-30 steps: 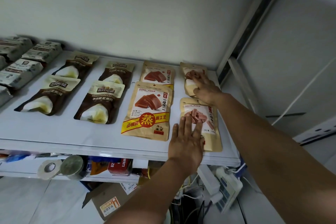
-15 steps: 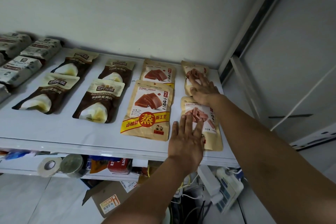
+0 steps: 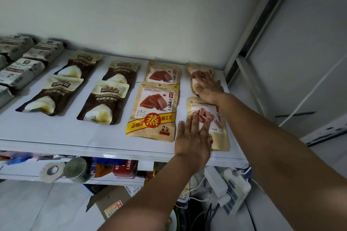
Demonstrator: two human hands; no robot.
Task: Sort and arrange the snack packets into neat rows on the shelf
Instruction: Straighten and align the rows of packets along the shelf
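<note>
I see my left hand [image 3: 193, 137] flat, fingers straight, on the near packet [image 3: 217, 142] at the shelf's [image 3: 56, 133] right end; my right hand [image 3: 208, 88], also flat, presses the far packet [image 3: 195, 70] just behind.

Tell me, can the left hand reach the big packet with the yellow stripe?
Probably yes. The left hand lies flat on the front tan packet, right beside the yellow-striped packet, with only bare shelf between them.
</note>
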